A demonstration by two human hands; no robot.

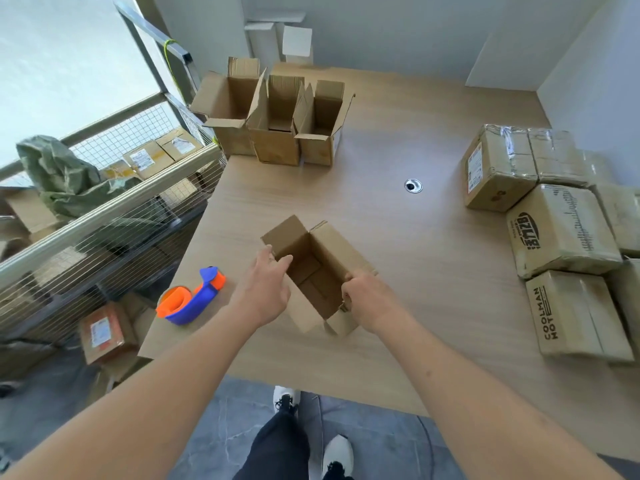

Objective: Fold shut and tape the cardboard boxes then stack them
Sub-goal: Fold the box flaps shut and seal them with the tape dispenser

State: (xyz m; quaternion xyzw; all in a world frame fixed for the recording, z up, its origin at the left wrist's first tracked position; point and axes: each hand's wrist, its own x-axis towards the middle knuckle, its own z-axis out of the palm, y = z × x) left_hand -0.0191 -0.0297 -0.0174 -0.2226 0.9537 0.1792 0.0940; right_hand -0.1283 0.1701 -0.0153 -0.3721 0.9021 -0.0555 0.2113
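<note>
1. Here, in the head view, a small open cardboard box (313, 271) stood on the wooden table (398, 278), near the person and a little left of the table's middle, with its top flaps up and its inside showing.
2. The left hand (268, 289) reached over the box's left side, fingers straight and a little spread, the fingertips touching the top of the left wall beside the upright far-left flap; it gripped nothing.
3. The right hand (363, 299) was at the box's near right edge, with fingers curled round the rim where the right flap joined the wall.
4. The two hands were apart, one on each side of the box's opening.
5. A blue and orange tape dispenser (190, 297) lay on the table to the left of the box, near the table's left edge and apart from both hands.
6. Three more open boxes (277, 123) stood in a row, touching one another, at the far left part of the table, flaps raised.
7. Along the right edge of the table sat a group of taped boxes (561, 233), closed and pressed close together, some with printed lettering on their sides.
8. A round metal grommet (413, 185) was set in the table between the open boxes and the taped ones.
9. To the left of the table ran a wire mesh cart (114, 209) holding parcels and a green bag (59, 171).
10. Below the table's near edge, the person's dark trousers and white shoes (337, 455) showed on a grey floor.
</note>
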